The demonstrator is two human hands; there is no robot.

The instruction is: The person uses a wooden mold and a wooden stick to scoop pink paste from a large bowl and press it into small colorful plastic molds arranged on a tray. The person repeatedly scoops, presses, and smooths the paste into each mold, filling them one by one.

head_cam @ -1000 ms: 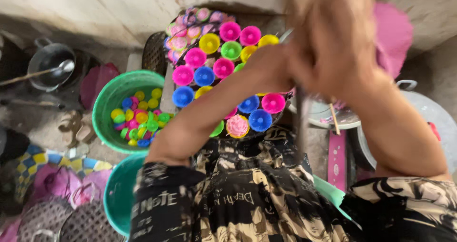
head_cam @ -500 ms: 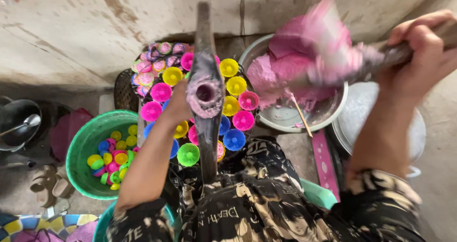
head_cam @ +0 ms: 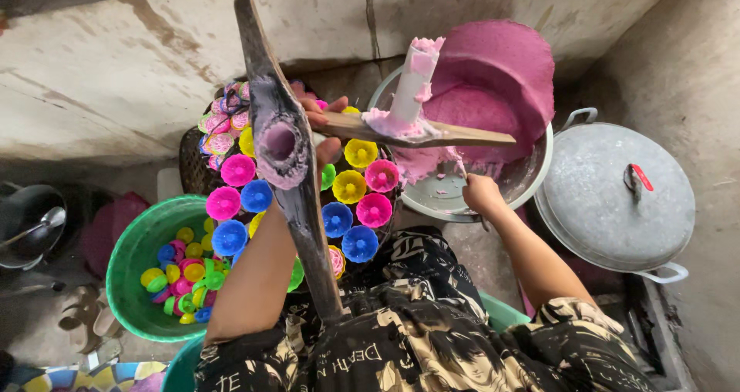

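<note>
My left hand (head_cam: pixel 322 132) grips a two-armed wooden press where its arms meet. The dark arm (head_cam: pixel 281 141), with a dough-stained round hole, points toward me. The other arm (head_cam: pixel 432 134) lies across to the right, and its upright plunger (head_cam: pixel 412 80) is coated in pink dough. My right hand (head_cam: pixel 482 194) is lower, at the near rim of a metal bowl (head_cam: pixel 532 180) holding a mound of pink dough (head_cam: pixel 493 84). Its fingers are closed on a thin stick (head_cam: pixel 461 163) that pokes into the dough.
Bright flower-shaped cups (head_cam: pixel 362 180) fill a woven tray under the press. A green basin (head_cam: pixel 131 272) at left holds several small coloured moulds. A lidded metal pot (head_cam: pixel 617 199) stands at right, and a dark pot with a ladle (head_cam: pixel 31 222) at far left. Sandals (head_cam: pixel 81 315) lie on the floor.
My right hand has let go of the press's plunger arm and dropped to the bowl's rim. The left hand now holds the opened press alone, with the plunger arm swung out over the cups.
</note>
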